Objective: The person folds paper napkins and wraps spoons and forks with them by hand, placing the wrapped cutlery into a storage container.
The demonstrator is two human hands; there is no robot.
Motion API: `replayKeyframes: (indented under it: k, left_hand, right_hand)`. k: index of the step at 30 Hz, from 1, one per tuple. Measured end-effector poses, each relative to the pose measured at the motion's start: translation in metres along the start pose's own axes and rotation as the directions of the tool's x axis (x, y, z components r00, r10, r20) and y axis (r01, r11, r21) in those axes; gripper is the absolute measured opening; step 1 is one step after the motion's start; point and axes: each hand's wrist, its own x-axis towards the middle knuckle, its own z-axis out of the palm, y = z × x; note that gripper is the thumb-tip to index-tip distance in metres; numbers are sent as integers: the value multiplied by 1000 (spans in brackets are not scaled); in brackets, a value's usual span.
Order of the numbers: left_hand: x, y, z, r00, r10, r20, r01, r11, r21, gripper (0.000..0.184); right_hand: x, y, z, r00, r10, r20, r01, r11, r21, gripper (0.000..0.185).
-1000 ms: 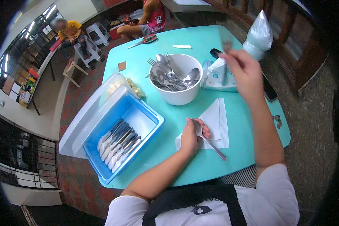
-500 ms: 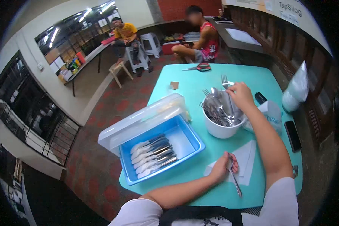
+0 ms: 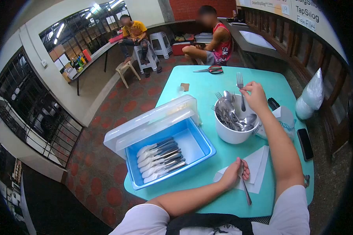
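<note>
My right hand (image 3: 255,95) pinches a fork (image 3: 240,81), tines up, above a white bucket (image 3: 233,136). Inside the bucket are many loose spoons and forks (image 3: 229,111). My left hand (image 3: 238,172) is closed around a spoon (image 3: 245,190), its handle pointing toward me, over white paper sheets (image 3: 259,168) folded to points. To the left, a blue tray (image 3: 198,150) holds a row of cutlery sets (image 3: 161,158) with their ends wrapped in white. A clear plastic lid (image 3: 151,123) leans along the tray's far side.
Red-handled scissors (image 3: 215,69) lie at the table's far edge, near a small brown piece (image 3: 185,87). Along the right are a plastic packet (image 3: 288,123), a phone (image 3: 305,144) and a wrapped plastic bag (image 3: 310,100). Two people sit beyond the table.
My right hand has lifted the fork slightly out of the bucket, so that it shows whole above the other cutlery. The left hand keeps the spoon in nearly the same place.
</note>
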Motion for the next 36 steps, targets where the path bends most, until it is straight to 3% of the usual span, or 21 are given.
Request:
replayKeyframes:
  k: [10, 19, 25, 27, 29, 32, 36]
  left_hand:
    - [-1, 3, 4, 1000, -4, -4, 4, 1000, 21, 50]
    - [2, -3, -5, 999, 5, 35, -7, 998, 62, 53]
    - [2, -1, -2, 1000, -10, 14, 9, 999, 43, 51]
    - [1, 0, -1, 1000, 0, 9, 0, 999, 42, 50]
    - [0, 1, 1, 1000, 17, 2, -17, 999, 40, 49]
    - [-2, 4, 5, 999, -12, -34, 12, 1000, 9, 47]
    - [0, 3, -2, 1000, -17, 22, 17, 1000, 8, 45]
  right_hand:
    - [-10, 6, 12, 999, -11, 47, 14, 997, -72, 13]
    - [-13, 8, 16, 986, -149, 72, 159, 975, -152, 10]
    - [-17, -6, 0, 995, 23, 100, 9, 952, -306, 10]
    - [-14, -15, -5, 951, 164, 263, -95, 962, -255, 16]
    - [-14, -21, -6, 845, 274, 459, -209, 959, -189, 21]
    - [-20, -44, -7, 810, 237, 537, -37, 934, -356, 27]
    - [-24, -46, 4, 823, 217, 524, 25, 909, -416, 23]
